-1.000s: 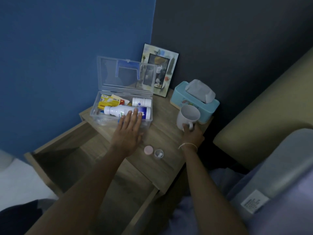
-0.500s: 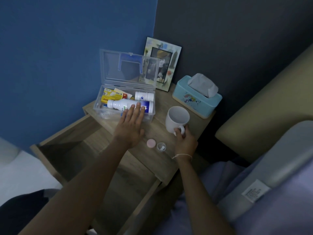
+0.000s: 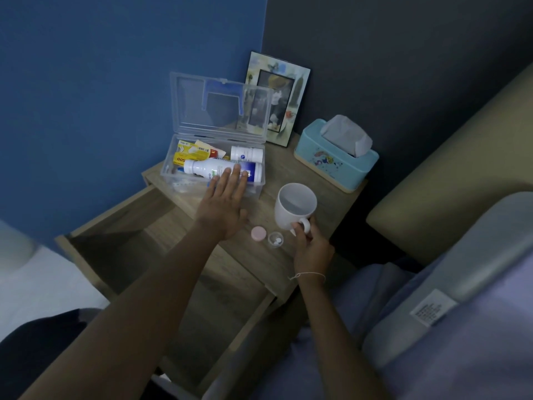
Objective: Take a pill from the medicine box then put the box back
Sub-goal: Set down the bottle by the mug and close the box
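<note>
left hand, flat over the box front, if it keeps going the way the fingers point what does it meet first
Likely the large white bottle lying in the open medicine box; the left hand fingertips already overlap it, though height above it is unclear.

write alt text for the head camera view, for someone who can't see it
A person's left hand rests flat on an open clear medicine box on a wooden nightstand, while the right hand holds a white mug by its handle.

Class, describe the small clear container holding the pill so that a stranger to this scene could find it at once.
Start at the wooden nightstand in the corner, then find the white mug held by the right hand. Just left of that hand sits the small clear container, round and open with something white inside; unlike the pink lid beside it, it is see-through.
</note>
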